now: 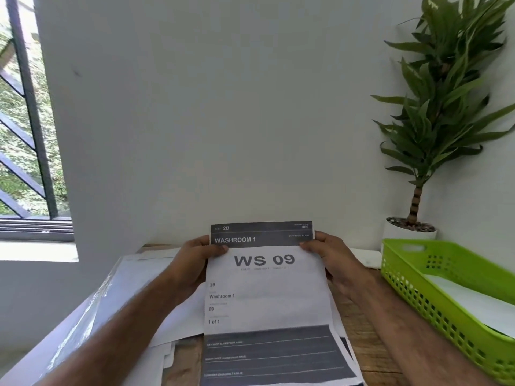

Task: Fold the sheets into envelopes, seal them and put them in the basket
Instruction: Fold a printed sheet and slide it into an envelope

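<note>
A printed sheet (267, 291) reading "WS 09" and "WASHROOM 1" is held up over the wooden table (362, 338), its top edge raised toward the wall. My left hand (192, 263) grips its upper left edge, thumb on the dark header. My right hand (331, 254) grips the upper right edge the same way. A green plastic basket (418, 285) stands at the right with a white folded paper (479, 305) lying inside. More white sheets (145, 277) lie under and left of the held one.
A potted plant (412, 227) in a white pot stands in the back right corner behind the basket. A clear plastic sleeve (80, 319) hangs over the table's left edge. A white wall rises right behind the table, and a barred window (25, 135) is at the left.
</note>
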